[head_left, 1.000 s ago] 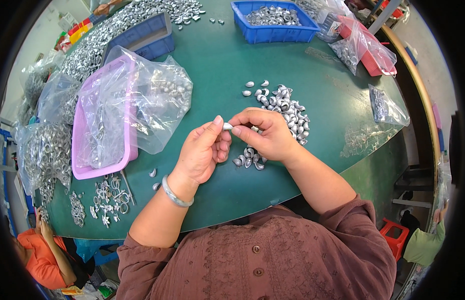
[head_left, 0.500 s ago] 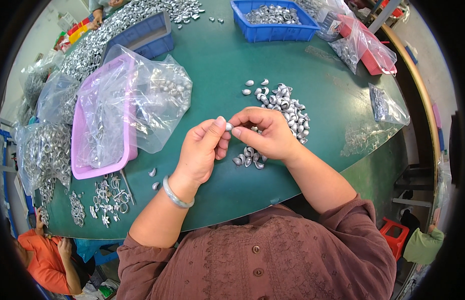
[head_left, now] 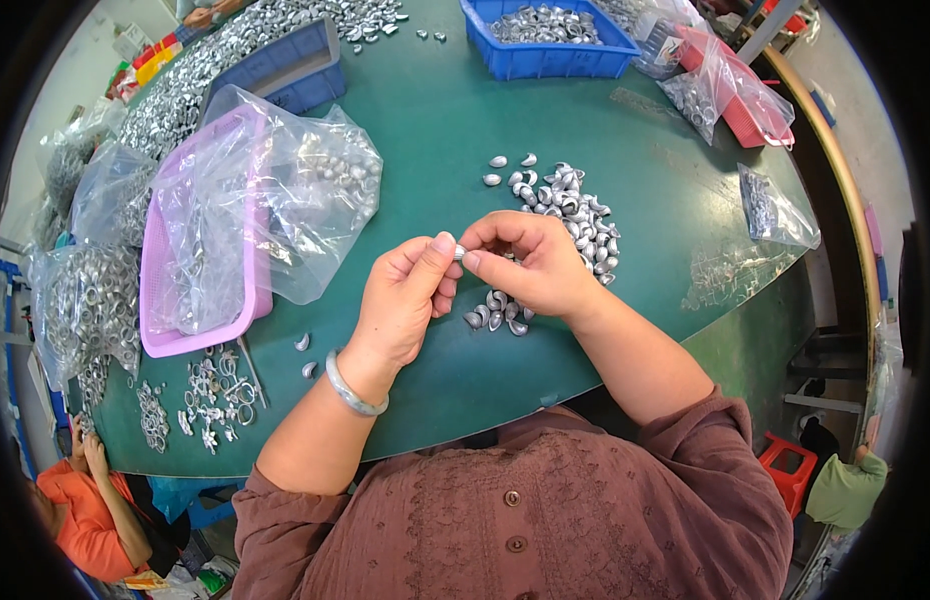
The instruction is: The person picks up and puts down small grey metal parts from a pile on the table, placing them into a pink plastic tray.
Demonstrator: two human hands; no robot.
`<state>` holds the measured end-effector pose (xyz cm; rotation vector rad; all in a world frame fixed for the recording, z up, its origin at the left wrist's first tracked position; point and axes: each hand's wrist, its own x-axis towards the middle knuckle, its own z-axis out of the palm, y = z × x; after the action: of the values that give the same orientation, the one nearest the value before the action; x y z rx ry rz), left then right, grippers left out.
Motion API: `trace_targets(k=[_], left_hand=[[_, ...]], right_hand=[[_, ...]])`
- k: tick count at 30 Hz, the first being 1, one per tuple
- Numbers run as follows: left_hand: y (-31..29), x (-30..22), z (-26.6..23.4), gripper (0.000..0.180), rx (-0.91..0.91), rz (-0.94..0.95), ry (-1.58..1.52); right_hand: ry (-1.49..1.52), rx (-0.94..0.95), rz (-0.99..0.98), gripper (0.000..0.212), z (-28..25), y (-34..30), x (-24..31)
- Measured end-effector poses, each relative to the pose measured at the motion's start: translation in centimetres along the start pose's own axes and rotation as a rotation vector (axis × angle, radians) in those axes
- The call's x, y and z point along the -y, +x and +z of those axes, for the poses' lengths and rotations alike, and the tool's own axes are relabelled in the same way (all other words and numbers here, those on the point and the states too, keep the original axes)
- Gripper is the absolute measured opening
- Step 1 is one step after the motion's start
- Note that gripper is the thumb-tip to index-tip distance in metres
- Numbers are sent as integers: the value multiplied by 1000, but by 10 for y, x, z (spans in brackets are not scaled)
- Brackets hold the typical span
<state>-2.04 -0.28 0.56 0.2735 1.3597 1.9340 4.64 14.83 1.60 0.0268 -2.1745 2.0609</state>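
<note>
Left hand (head_left: 400,295) and right hand (head_left: 537,265) pinch one small ridged silver piece (head_left: 459,254) above green table (head_left: 430,150), beside loose metal-piece pile (head_left: 590,225), left thumb (head_left: 431,264) covering more than a second ago; handling stays on this piece.

No text (or number) can be read

The small silver piece (head_left: 459,254) is being partly covered by fingertips of the left hand (head_left: 397,290) and the right hand (head_left: 533,265). The far-left heap of silver parts (head_left: 275,32) and the far blue tray (head_left: 560,66) are being cut off by the upper edge.
</note>
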Motion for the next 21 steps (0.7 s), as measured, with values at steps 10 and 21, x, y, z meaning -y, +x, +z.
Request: trace_targets(k=[10, 21], left_hand=[[0, -1, 1, 29, -11, -28, 63], [4, -3, -5, 32, 41, -143, -99]], right_hand=[[121, -6, 93, 16, 0, 0, -1], [199, 15, 81, 18, 0, 0, -6]])
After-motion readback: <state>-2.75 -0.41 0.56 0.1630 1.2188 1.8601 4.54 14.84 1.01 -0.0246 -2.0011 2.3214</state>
